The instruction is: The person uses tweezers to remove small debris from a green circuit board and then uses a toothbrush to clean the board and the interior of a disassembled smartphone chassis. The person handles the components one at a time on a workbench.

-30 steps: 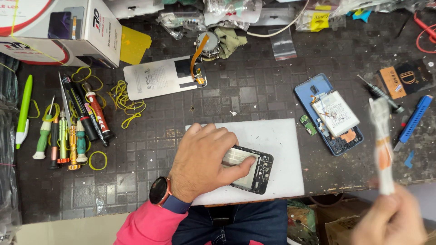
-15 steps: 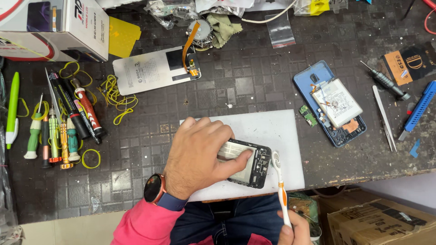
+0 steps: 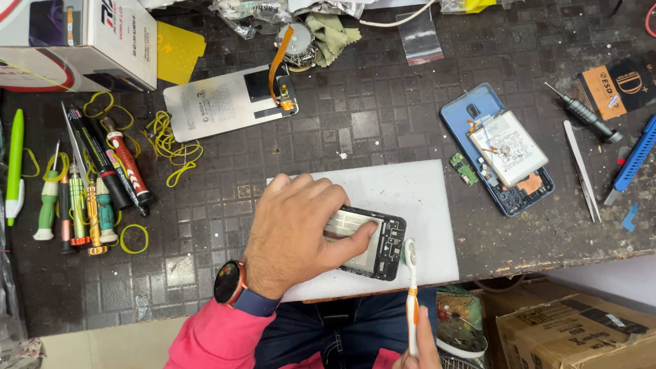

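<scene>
My left hand lies flat on a black phone frame, pinning it to a white mat near the table's front edge; the thumb presses the frame's middle. My right hand shows only at the bottom edge and holds a white and orange toothbrush upright. The brush head sits just beside the frame's right end. A smartwatch is on my left wrist above a pink sleeve.
An opened blue phone with its battery lies to the right, with tweezers and a screwdriver beyond. A white back panel, yellow rubber bands, several screwdrivers and a cardboard box are on the left.
My right hand dropped from high on the right to the table's front edge and brought the toothbrush to the frame's right end. My left hand stayed on the frame.
</scene>
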